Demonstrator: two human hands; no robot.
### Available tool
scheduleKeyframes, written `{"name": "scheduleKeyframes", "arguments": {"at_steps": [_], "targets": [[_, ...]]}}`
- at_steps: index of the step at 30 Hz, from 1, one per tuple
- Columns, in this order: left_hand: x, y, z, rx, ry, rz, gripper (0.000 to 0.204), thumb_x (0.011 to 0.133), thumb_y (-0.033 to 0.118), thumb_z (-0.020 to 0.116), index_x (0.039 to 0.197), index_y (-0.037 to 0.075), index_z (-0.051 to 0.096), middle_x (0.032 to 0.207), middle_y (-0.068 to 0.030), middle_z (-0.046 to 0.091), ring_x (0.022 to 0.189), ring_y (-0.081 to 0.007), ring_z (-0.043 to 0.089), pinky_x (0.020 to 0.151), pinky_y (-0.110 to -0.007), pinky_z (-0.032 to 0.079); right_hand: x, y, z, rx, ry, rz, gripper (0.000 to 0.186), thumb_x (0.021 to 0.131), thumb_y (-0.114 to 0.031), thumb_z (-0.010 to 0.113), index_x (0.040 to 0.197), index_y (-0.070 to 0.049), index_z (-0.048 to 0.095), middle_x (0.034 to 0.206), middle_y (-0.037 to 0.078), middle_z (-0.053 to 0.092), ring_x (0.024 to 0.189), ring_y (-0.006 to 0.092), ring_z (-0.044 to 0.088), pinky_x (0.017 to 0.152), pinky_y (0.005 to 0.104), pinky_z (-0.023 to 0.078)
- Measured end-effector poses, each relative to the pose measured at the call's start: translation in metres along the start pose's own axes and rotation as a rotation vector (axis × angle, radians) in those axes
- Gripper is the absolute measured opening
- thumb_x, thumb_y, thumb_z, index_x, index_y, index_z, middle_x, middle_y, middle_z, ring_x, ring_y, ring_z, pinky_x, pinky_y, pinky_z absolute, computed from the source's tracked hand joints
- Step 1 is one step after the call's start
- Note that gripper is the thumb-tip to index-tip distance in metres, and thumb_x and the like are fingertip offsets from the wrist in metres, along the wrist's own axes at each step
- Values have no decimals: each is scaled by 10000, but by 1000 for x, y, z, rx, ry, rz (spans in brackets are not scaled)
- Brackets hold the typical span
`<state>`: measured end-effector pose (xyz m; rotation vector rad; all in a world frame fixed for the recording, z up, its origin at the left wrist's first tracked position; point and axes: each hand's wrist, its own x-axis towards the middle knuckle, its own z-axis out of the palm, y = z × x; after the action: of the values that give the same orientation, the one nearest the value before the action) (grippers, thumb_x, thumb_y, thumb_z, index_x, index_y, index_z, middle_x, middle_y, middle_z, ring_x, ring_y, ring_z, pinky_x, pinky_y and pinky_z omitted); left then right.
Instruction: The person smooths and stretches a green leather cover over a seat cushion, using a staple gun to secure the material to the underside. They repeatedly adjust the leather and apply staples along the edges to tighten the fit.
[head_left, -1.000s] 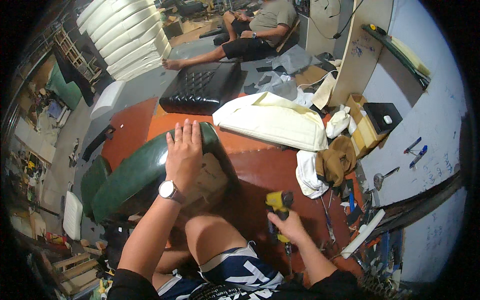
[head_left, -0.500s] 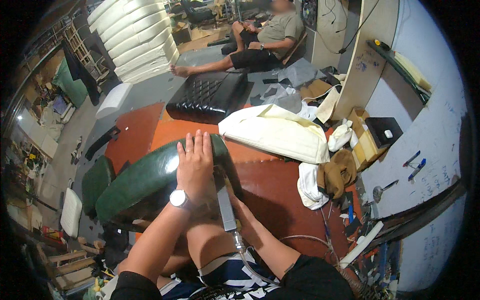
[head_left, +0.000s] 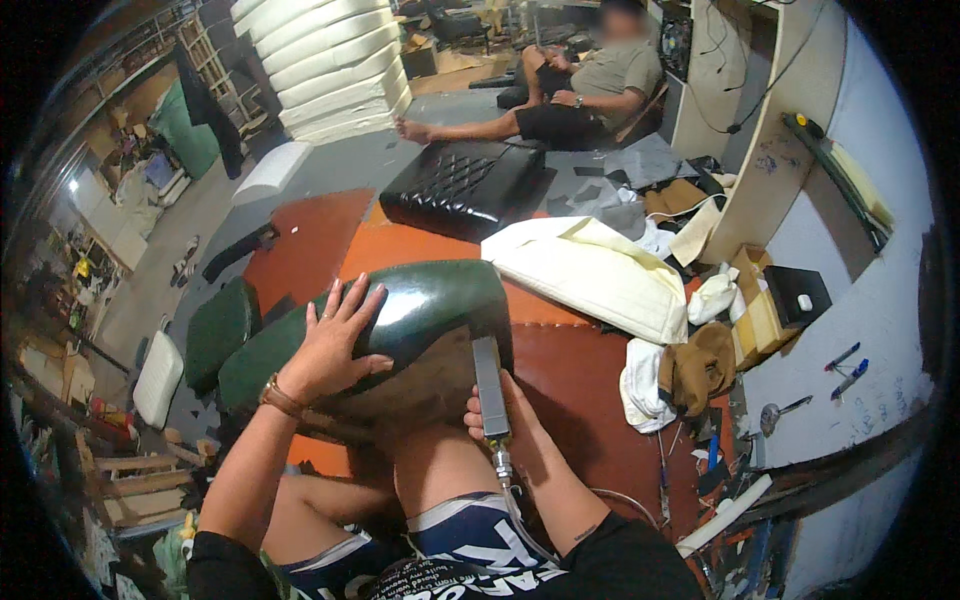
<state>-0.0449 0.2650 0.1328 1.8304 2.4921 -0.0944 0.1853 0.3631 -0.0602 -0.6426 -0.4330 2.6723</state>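
Observation:
A curved, glossy green upholstered cushion (head_left: 420, 290) stands on edge across my thighs, its brownish underside facing me. My left hand (head_left: 335, 345) lies on its left part with the fingers spread. My right hand (head_left: 497, 400) is wrapped around a grey air staple gun (head_left: 487, 375), whose nose meets the cushion's right lower edge. A metal fitting and a clear hose (head_left: 508, 490) run from the gun down toward my lap. The exact contact of the nose with the cover is too small to make out.
Beyond the cushion are a black quilted seat pad (head_left: 465, 185) and a pale cream cover piece (head_left: 590, 275). A smaller green pad (head_left: 222, 330) lies left. White and brown cloths (head_left: 695, 375) lie right, beside a box (head_left: 757, 310). Another person (head_left: 590, 95) sits at the back near stacked white foam (head_left: 335, 75).
My left hand has slid left and down along the cushion, its fingers now spread. My right hand and the staple gun show more plainly at the right edge. The view has shifted.

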Motion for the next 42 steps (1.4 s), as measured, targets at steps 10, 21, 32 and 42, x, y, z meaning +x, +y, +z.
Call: {"name": "scheduleKeyframes", "arguments": {"at_steps": [10,21,32,42], "targets": [[-12,11,55,74,409,-84,1017,762,488,881,1626,201,428,1701,-117,390,1575,-419,331,1225,-728,264,-1,29,9,15,25,149,511,1025,-619,594,978,-112,644,721,45,579,616,204,542,521,346,458],[-5,9,61,93,454,-91,1010,786,566,843,1617,156,440,1700,-138,393,1558,-416,368,1218,-725,273,0,50,30,-51,59,228,556,1028,-661,562,1025,-106,603,756,60,586,626,202,549,525,341,462],[-29,12,47,-28,468,-55,1058,805,665,793,1612,92,419,1685,-167,393,1591,-396,301,1245,-682,259,-63,-23,-140,-1266,390,-76,448,1004,-479,723,969,-32,728,792,57,710,651,141,661,588,355,532],[-69,40,69,-118,519,-40,1047,925,811,533,1605,21,429,1689,-250,356,1583,-441,298,1263,-669,197,-127,-83,-139,-1849,757,-601,633,975,-373,708,1448,34,601,1398,312,641,1319,464,604,1119,493,461]]}}
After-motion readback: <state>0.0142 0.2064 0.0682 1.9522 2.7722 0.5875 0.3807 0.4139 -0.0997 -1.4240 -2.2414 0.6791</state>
